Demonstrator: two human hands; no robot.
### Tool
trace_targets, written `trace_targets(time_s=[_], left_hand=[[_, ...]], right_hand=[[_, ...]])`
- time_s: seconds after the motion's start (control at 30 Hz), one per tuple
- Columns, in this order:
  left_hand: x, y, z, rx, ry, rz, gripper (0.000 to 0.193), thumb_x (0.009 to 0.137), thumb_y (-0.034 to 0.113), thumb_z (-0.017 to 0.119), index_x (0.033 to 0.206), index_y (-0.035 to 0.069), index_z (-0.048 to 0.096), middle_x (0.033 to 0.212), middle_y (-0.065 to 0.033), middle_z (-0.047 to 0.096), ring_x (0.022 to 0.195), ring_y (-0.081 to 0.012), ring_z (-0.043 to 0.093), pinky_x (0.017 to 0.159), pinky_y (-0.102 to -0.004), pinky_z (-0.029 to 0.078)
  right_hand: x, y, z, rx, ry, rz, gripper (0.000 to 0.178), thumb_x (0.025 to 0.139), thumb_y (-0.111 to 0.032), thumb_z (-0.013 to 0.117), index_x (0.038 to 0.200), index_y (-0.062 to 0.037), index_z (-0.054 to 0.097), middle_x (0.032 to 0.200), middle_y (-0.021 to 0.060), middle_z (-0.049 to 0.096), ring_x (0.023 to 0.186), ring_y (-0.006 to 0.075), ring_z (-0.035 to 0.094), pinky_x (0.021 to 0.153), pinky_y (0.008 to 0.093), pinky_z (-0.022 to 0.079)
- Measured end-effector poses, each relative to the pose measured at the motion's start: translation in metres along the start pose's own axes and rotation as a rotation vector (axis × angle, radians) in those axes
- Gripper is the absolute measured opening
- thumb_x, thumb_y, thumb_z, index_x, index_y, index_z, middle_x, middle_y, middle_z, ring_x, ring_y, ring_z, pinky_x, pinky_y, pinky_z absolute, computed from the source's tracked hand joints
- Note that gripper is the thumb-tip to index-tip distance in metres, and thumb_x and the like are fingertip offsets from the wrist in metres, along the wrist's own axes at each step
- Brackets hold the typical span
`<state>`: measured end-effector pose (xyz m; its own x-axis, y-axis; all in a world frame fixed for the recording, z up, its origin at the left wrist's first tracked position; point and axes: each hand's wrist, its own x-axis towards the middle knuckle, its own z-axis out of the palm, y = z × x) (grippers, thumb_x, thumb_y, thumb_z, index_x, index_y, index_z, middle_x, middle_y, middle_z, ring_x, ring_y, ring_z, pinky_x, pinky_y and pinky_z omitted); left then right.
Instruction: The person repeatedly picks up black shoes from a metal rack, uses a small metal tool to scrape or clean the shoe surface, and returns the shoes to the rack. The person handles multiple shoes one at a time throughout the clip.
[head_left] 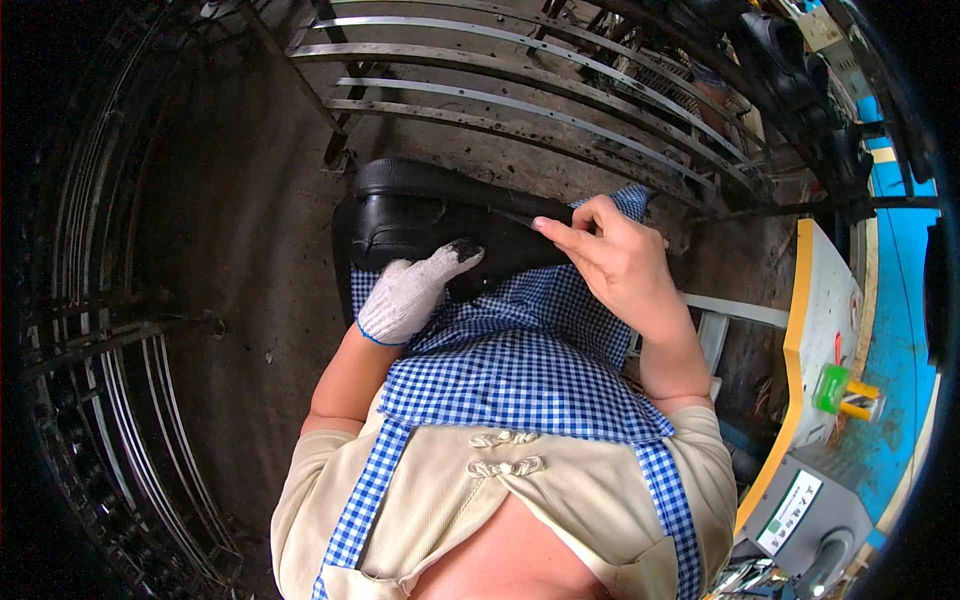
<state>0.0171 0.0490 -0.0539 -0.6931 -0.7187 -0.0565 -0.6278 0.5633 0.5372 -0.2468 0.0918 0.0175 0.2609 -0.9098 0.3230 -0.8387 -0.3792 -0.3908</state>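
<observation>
Black shoe resting across the lap, both hands on it

A person in a blue-and-white checked apron (pixel 520 365) and a cream short-sleeved top (pixel 440 510) is holding a black shoe (pixel 400 215) over the lap, its long side lying across the body and its thick sole edge facing away. The left hand (pixel 408 298), wearing a white knitted glove with a dark-stained thumb tip, is gripping the shoe near its left end; the thumb is pressing on the side, while the other fingers are hiding behind. The bare right hand (pixel 622 262) is reaching in from the right, its fingers bending and a fingertip meeting the shoe's side. A thin line is showing there, too fine to identify, so I cannot tell whether those fingers are pinching anything.

Beyond the lap, a metal rack (pixel 400 50) is standing on the dark floor (pixel 240 200). At right, a green-and-yellow object (pixel 832 389) is lying near a blue tabletop (pixel 895 300), with a grey machine (pixel 815 520) standing nearer the person.
</observation>
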Motion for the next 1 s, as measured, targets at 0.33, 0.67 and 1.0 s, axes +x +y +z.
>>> trace_targets(time_s=[0.33,0.67,1.0], left_hand=[[-0.002,-0.001,0.001,-0.051,0.044,0.035,0.06,0.075,-0.002,0.059,0.13,0.021,0.057,0.125,-0.012,0.061,0.105,-0.0268,0.063,0.077,-0.0409,0.048],[-0.002,-0.001,-0.001,0.058,0.02,0.039,0.062,0.077,-0.003,0.056,0.134,0.021,0.053,0.125,-0.0128,0.06,0.103,-0.0274,0.064,0.075,-0.0401,0.049],[-0.003,0.003,-0.004,-0.041,-0.016,0.001,0.06,0.076,-0.004,0.056,0.132,0.02,0.055,0.125,-0.0126,0.06,0.1,-0.0274,0.065,0.074,-0.039,0.05]], right_hand=[[0.001,-0.002,-0.005,0.027,0.011,-0.029,0.035,0.074,-0.005,0.073,0.106,-0.0193,0.073,0.078,0.0049,0.054,0.057,0.0184,0.056,0.05,0.031,0.046],[-0.002,-0.007,0.013,-0.105,0.05,-0.011,0.04,0.074,-0.005,0.068,0.109,-0.0218,0.071,0.083,0.0027,0.053,0.059,0.017,0.058,0.049,0.0303,0.049],[0.005,-0.005,0.034,-0.094,0.164,0.064,0.037,0.075,-0.007,0.071,0.11,-0.019,0.071,0.081,0.0034,0.056,0.059,0.0179,0.059,0.051,0.0285,0.049]])
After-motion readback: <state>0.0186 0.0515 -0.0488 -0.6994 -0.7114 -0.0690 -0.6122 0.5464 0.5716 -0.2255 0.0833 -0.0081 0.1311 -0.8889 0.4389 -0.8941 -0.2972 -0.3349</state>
